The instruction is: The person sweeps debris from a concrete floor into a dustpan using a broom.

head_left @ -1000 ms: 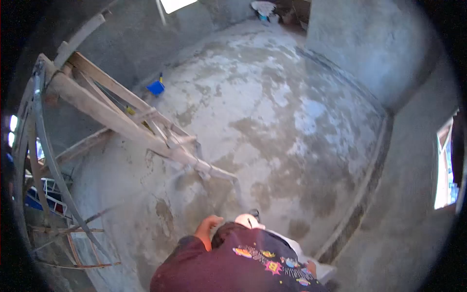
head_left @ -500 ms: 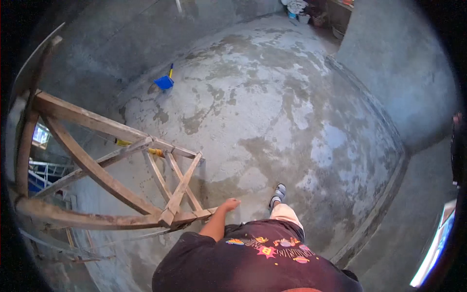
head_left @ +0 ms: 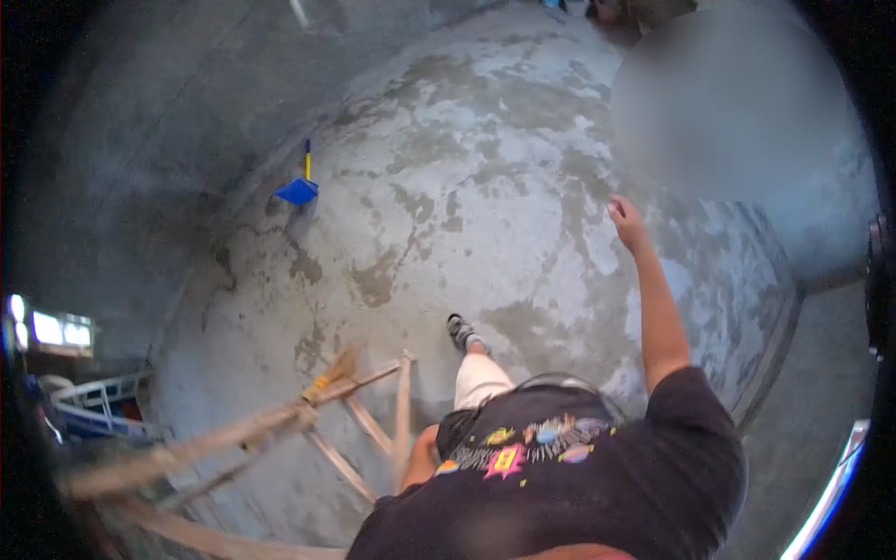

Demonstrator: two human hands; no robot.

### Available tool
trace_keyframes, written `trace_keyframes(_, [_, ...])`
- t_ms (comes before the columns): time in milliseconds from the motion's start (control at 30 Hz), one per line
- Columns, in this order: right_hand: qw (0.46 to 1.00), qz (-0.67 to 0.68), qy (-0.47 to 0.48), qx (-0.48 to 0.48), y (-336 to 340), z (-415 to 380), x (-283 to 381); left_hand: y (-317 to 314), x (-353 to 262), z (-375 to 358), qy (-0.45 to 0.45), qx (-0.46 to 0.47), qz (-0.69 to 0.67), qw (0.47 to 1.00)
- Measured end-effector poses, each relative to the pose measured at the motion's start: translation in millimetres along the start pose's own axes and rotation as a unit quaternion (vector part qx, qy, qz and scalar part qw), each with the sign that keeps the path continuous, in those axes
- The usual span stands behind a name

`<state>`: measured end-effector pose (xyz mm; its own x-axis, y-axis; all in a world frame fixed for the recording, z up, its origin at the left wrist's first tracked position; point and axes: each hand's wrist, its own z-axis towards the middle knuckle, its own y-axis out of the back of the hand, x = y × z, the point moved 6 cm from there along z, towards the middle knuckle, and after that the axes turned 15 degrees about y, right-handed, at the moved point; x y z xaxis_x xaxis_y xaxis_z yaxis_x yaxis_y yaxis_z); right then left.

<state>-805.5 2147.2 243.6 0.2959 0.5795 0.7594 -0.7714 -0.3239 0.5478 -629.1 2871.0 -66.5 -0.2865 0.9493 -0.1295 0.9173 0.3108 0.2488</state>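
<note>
My right hand [head_left: 627, 222] reaches out over the concrete floor [head_left: 523, 252], with its fingers loosely bent, a little apart and nothing held in them. Low on the left, beside my dark T-shirt [head_left: 551, 467], part of my left arm [head_left: 422, 459] shows. The left hand itself is hidden. Close to that arm stands a wooden frame [head_left: 201, 446] of rails and crossed struts; whether the hand touches it cannot be seen. A broom with straw-coloured bristles [head_left: 334, 371] lies against its upper rail.
A blue dustpan [head_left: 298, 192] with a yellow handle is on the floor near the far-left wall. My foot in a grey sandal [head_left: 459, 331] is stepping ahead. A white-railed object [head_left: 98, 406] stands at the left. Walls border the floor, with a low ledge [head_left: 775, 345] at right.
My right arm has come into view, stretched forward. My left hand has dropped out of sight. The wooden frame sits lower in view, and the dustpan has shifted slightly left and down.
</note>
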Motion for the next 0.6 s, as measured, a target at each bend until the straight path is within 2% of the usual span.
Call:
trace_keyframes(33, [1.0, 0.0, -0.007, -0.014, -18, 10, 1, 16, -34, -11, -0.075, -0.024, 0.02, 0.997])
trace_keyframes(100, [0.997, -0.04, 0.014, 0.066, -64, 19, 5, 55, -77, -50, -0.221, -0.061, 0.032, 0.973])
trace_keyframes(167, [0.982, -0.102, -0.081, 0.14, -107, -18, -29, 109, -129, -127, -0.335, -0.099, 0.016, 0.937])
trace_keyframes(200, [0.97, -0.113, -0.141, 0.162, -126, -48, -51, 130, -174, -163, -0.397, -0.123, 0.011, 0.91])
trace_keyframes(233, [0.937, -0.134, -0.214, 0.243, -147, -89, -91, 152, -182, -98, -0.206, -0.087, -0.045, 0.974])
trace_keyframes(267, [0.91, -0.154, -0.237, 0.303, -159, -137, -106, 172, -177, -24, 0.001, -0.042, -0.1, 0.994])
trace_keyframes(300, [0.858, -0.149, -0.278, 0.405, -167, -188, -111, 199, -178, 28, 0.078, -0.008, -0.185, 0.98])
trace_keyframes(333, [0.704, -0.105, -0.45, 0.539, -170, -301, -206, 230, -206, 40, 0.019, 0.012, -0.326, 0.945])
trace_keyframes(367, [0.696, -0.106, -0.445, 0.554, -112, -361, -207, 269, -247, 29, 0.022, 0.006, -0.236, 0.972])
trace_keyframes(433, [0.714, -0.13, -0.384, 0.57, -162, -313, -154, 331, -301, 46, 0.026, -0.096, -0.334, 0.937])
trace_keyframes(500, [0.733, -0.152, -0.324, 0.579, -190, -260, -125, 380, -357, 52, -0.071, -0.091, -0.338, 0.934])
trace_keyframes(533, [0.737, -0.165, -0.296, 0.585, -188, -231, -112, 395, -372, 55, -0.055, -0.095, -0.345, 0.932])
trace_keyframes(600, [0.742, -0.197, -0.238, 0.595, -171, -140, -81, 418, -409, 45, -0.142, -0.164, -0.359, 0.908])
